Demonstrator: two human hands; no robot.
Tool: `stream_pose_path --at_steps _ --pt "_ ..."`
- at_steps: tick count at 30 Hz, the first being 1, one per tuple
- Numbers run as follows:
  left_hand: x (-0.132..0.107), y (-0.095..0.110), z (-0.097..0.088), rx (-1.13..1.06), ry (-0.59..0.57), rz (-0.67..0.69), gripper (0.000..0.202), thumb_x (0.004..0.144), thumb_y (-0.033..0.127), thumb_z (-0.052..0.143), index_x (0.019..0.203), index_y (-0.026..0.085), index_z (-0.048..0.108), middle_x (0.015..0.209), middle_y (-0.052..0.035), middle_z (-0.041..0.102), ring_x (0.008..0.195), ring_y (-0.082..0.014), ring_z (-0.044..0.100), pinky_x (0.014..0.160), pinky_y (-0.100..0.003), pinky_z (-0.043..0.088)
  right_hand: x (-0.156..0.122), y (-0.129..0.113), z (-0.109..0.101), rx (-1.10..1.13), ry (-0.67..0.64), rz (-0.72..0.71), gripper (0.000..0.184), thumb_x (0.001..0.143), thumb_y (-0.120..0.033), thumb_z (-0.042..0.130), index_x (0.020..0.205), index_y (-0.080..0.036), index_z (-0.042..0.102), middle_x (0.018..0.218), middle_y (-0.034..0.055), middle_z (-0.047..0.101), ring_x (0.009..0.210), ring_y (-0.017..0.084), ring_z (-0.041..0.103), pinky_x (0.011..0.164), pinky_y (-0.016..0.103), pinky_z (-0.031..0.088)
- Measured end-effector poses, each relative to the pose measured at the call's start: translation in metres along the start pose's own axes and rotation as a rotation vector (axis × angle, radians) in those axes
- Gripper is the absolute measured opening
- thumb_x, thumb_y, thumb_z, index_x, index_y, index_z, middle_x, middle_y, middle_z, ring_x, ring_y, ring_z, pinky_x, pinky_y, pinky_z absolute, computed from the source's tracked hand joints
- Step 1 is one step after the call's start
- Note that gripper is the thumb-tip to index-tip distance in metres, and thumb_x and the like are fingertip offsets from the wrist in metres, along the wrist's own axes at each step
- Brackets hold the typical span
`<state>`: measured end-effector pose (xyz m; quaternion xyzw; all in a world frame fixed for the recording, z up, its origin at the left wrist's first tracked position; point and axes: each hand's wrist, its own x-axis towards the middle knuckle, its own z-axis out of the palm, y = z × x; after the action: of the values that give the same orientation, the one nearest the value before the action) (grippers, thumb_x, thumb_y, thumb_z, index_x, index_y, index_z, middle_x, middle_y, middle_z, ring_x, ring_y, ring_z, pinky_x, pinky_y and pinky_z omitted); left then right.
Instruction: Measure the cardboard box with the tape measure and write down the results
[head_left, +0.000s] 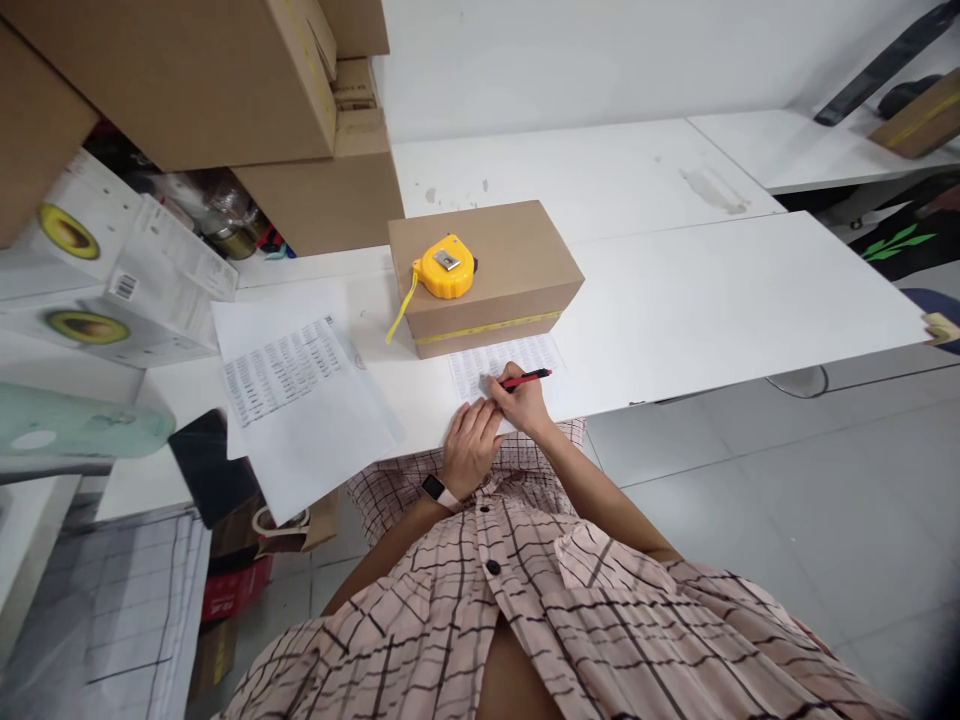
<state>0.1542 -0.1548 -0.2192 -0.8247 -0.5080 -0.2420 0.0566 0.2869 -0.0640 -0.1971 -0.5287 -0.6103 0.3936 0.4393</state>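
Observation:
My right hand [525, 403] grips a red pen [527, 378] with its tip on a printed sheet [501, 362] lying at the white table's near edge. My left hand [469, 447], a watch on its wrist, lies flat with fingers stretched out on the near end of that sheet. Just behind the sheet stands a closed cardboard box [517, 262] with yellow tape along its side. A yellow tape measure [446, 267] rests on top of the box, its strap hanging over the front.
A second printed sheet [296, 400] overhangs the table edge at left, beside a black phone [204, 465]. Stacked cardboard boxes [225, 90] and white avocado-printed cartons [105, 270] crowd the left. The white table [712, 300] runs right. Grey floor lies below.

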Motion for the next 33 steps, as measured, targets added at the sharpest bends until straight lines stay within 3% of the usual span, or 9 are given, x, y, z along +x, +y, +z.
stream_pose_path --at_steps 17,24,33 --pt "0.0001 0.0009 -0.0028 0.006 -0.018 -0.005 0.041 0.105 0.035 0.049 0.137 0.013 0.062 0.142 -0.0121 0.065 0.135 -0.0265 0.058 0.118 -0.045 0.041 0.0005 -0.0023 -0.0008 0.040 0.020 0.009 0.032 0.084 -0.042 0.064 0.065 -0.025 0.044 0.057 -0.0056 0.043 0.054 0.012 0.040 0.056 0.029 0.033" --pt "0.0017 0.0017 -0.0040 0.021 0.040 0.006 0.039 0.105 0.035 0.049 0.133 0.012 0.064 0.138 -0.0113 0.068 0.131 -0.0266 0.061 0.117 -0.044 0.041 -0.0001 -0.0023 -0.0009 0.021 0.002 0.028 0.033 0.083 -0.042 0.065 0.064 -0.025 0.044 0.057 -0.0053 0.044 0.055 0.013 0.042 0.056 0.029 0.034" --pt "0.0011 0.0014 -0.0049 0.007 0.000 -0.001 0.039 0.105 0.034 0.049 0.136 0.014 0.063 0.141 -0.0122 0.066 0.133 -0.0268 0.060 0.118 -0.045 0.042 0.0008 -0.0038 -0.0008 0.014 0.035 0.029 0.030 0.082 -0.039 0.063 0.064 -0.025 0.043 0.056 -0.0052 0.045 0.055 0.013 0.042 0.056 0.030 0.033"
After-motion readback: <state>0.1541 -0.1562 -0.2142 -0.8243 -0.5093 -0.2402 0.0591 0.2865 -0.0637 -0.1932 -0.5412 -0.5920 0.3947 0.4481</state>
